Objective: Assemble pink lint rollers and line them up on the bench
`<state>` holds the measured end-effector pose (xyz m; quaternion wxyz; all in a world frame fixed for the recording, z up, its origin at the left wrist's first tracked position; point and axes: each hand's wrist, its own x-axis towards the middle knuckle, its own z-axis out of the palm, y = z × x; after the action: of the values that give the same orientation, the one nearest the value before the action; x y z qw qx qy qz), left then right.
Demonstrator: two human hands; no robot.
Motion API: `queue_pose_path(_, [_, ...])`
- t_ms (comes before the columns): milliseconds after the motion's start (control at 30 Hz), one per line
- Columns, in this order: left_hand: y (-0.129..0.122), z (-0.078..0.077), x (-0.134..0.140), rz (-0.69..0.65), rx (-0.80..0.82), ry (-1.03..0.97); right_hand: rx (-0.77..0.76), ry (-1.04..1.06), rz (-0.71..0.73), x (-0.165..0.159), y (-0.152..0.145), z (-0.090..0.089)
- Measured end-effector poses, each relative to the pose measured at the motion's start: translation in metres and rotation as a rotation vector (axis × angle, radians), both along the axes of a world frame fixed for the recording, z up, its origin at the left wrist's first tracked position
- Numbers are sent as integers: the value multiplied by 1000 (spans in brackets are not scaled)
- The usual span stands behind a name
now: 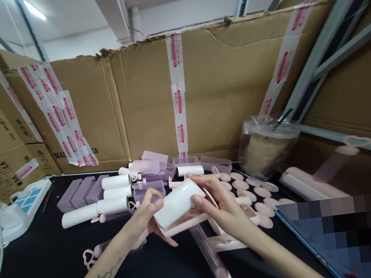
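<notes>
A glossy white roll (179,201) lies tilted in a pale pink open shell (182,225), held up over the table's middle. My left hand (145,223) is closed around the shell's left end, its thumb against the roll and its fingers underneath. My right hand (222,202) grips the roll's right end, with the thumb on top and the other fingers behind, partly hidden. Just below the hands lies a clear purple tube (209,253) with a pink end. Another purple tube with a heart-shaped pink loop (89,258) sits beside my left forearm.
White rolls (116,182) and purple boxes (77,193) are grouped at the back left. Pink discs (264,209) spread out on the right, near a bagged drink cup (261,147). A power strip (21,211) stands far left; a blue-edged device (305,237) lies right. Cardboard (147,103) walls the back.
</notes>
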<state>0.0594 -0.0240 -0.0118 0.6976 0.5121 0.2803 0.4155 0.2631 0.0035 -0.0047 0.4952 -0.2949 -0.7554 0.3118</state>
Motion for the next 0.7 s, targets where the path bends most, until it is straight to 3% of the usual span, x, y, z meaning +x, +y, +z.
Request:
queue_pose_path(133, [4, 11, -8, -109, 19, 142, 176, -231, 146, -5, -7, 26])
queue_pose_path(267, [6, 12, -13, -1, 350, 357, 390, -345, 242, -14, -8, 33])
queue_pose_path(333, [5, 13, -16, 14, 460, 434, 456, -384, 211, -16, -7, 31])
queue_pose_path(433, [2, 18, -21, 12, 473, 483, 468, -356, 138, -16, -7, 27])
queue_pose_path(533, [-2, 22, -23, 107, 506, 530, 496, -269, 113, -14, -10, 28])
queue_pose_path(700, [-11, 32, -28, 220, 642, 546, 462, -335, -19, -3, -16, 36])
